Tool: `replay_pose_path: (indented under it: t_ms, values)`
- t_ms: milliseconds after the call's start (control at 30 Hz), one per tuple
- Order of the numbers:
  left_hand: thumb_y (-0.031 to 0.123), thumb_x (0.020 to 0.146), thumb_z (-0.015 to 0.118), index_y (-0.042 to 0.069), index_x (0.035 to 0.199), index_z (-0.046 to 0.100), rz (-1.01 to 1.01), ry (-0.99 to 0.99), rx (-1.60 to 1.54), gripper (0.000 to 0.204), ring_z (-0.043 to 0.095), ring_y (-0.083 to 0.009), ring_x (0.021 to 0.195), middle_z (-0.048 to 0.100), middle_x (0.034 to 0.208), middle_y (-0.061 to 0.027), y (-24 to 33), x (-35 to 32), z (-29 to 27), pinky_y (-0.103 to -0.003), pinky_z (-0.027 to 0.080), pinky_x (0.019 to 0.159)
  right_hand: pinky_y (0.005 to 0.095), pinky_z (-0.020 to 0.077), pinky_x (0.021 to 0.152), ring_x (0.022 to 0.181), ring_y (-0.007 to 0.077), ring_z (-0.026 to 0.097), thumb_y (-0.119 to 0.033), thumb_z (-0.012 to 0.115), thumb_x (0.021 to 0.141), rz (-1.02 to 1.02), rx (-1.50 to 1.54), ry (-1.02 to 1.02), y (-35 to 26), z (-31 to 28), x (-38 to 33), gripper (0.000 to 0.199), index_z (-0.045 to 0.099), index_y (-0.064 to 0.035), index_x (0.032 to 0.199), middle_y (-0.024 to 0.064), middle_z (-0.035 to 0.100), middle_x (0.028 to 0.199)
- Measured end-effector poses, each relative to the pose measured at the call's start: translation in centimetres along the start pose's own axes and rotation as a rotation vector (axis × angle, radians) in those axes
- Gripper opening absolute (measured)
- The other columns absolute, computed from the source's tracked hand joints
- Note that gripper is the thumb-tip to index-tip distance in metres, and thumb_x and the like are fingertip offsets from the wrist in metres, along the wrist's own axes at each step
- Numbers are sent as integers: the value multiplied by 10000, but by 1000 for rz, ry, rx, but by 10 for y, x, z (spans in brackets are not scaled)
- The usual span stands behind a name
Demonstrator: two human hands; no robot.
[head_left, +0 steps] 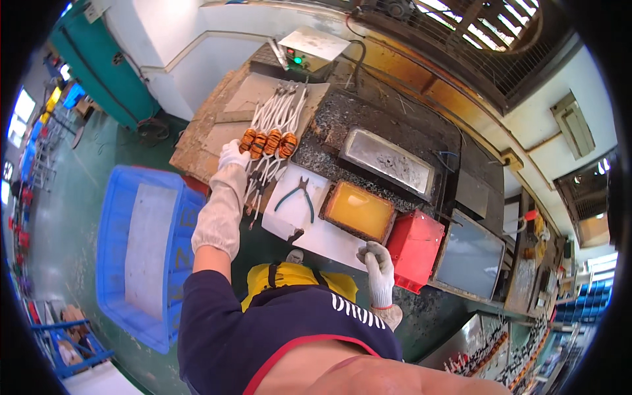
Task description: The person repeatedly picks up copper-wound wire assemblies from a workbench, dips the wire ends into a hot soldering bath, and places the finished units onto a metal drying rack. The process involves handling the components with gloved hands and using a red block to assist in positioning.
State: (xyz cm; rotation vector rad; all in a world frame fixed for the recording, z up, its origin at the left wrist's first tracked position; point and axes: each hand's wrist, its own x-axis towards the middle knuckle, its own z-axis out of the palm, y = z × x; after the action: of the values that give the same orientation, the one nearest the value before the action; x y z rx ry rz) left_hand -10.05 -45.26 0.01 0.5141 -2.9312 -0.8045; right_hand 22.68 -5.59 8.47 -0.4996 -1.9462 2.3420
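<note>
My left hand (234,155), in a white glove with a long pale sleeve guard, is closed on the leftmost copper-wound coil (247,140). Several such coils lie side by side on the bench, with white leads (283,108) running away from me and more hanging toward me. The glove hides part of the held coil. Near the front edge of the bench, my right hand (378,262) has loosely bent fingers, with nothing visible in them; its glove is greyish at the fingertips. Between the hands, teal-handled cutting pliers (299,194) lie spread on a white sheet (276,220).
An amber block-like filled tray (359,209) sits beside a red box (415,247). Behind them is a rectangular metal trough (388,164) with a silvery surface. A control box (309,52) with a green light stands at the back. A blue crate (108,263) is at left.
</note>
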Motion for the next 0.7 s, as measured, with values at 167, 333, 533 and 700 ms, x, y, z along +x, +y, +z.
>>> replay_pose_path:
  t_ms: [167,333,533,700]
  values:
    - [443,637,877,133,1320,605,-117,-298,132,798,593,-367,1243,616,1316,-205,-35,71,20,-453,492,1041,359,527,997,1062,214,644,-71,531,1014,17,-17,159,5,4,-19,320,536,25,1320,126,645,1152]
    - [216,588,852,69,1323,613,-39,-384,-129,786,692,-271,1105,713,1197,-164,-48,91,30,-372,548,951,338,527,967,1047,193,642,-71,542,1012,85,-7,298,19,1,-29,306,549,6,1308,114,650,1144]
    - [101,639,752,-1,1193,636,-218,-364,-539,575,639,-193,661,673,844,-99,-93,116,41,-340,517,553,318,501,977,1077,187,633,-70,572,994,110,-164,132,11,13,-16,322,540,40,1295,128,666,1160]
    - [124,718,701,15,784,609,-176,-363,-1055,157,531,-161,524,581,647,-55,-59,89,-1,-316,407,514,323,504,981,1119,202,643,-72,578,990,147,-268,119,12,18,-12,333,548,44,1300,147,675,1188]
